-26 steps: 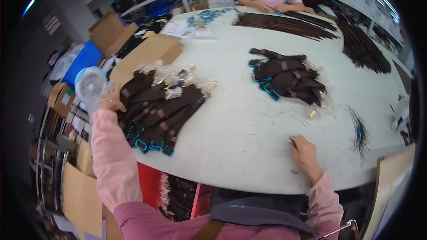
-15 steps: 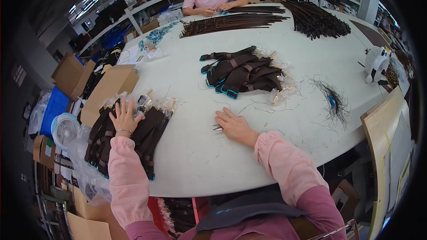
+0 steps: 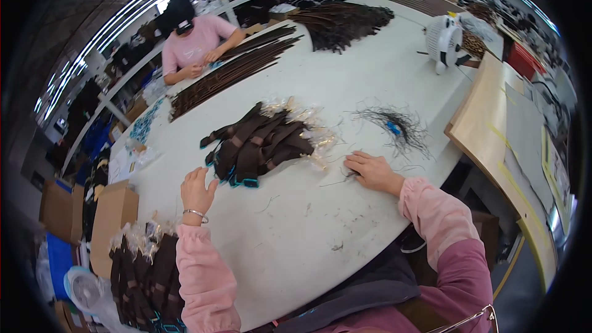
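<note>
While your left hand (image 3: 197, 191) is spread beside straps (image 3: 251, 147), probably aligned to keep buckles (image 3: 249, 182) together, your right hand (image 3: 375, 173) rests palm-down; I can't tell its grip.

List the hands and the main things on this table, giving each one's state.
Left hand: open, thumb apart from fingers
Right hand: palm down; anything underneath is hidden
Central strap pile: loosely heaped, overlapping
Near-left strap pile: heaped, partly cut off by the view
Black threads: loose, tangled
Long brown strips: laid out lengthwise
White fan: upright; whether running, unclear
</note>
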`<state>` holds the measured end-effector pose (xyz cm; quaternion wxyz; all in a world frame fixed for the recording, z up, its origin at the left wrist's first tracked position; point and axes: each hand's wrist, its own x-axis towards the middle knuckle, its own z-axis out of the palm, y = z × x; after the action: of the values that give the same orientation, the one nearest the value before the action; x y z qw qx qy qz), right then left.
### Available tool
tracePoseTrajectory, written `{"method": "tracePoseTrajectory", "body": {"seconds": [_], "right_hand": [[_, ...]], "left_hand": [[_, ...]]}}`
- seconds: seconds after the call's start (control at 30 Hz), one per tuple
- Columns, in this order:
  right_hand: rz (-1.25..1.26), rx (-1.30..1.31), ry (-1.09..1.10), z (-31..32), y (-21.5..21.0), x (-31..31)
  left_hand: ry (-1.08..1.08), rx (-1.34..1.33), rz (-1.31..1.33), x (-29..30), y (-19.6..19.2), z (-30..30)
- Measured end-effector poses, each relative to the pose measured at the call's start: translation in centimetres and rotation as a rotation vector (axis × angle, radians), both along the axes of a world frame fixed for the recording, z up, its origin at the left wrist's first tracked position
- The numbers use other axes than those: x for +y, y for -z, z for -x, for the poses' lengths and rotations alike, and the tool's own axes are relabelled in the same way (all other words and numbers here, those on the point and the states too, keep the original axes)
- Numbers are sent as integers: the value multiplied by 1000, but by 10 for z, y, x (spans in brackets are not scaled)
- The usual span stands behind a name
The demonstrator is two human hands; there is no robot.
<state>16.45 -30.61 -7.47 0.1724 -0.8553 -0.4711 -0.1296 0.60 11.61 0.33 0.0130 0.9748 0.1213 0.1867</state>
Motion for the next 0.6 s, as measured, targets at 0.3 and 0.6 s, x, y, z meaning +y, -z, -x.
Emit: {"method": "tracePoseTrajectory", "body": {"seconds": [0.3, 0.6], "right_hand": [[-356, -100, 573, -74, 23, -17], [-308, 0, 614, -70, 24, -29]], "left_hand": [[-69, 149, 101, 23, 30, -216], [30, 494, 719, 100, 100, -319]]}}
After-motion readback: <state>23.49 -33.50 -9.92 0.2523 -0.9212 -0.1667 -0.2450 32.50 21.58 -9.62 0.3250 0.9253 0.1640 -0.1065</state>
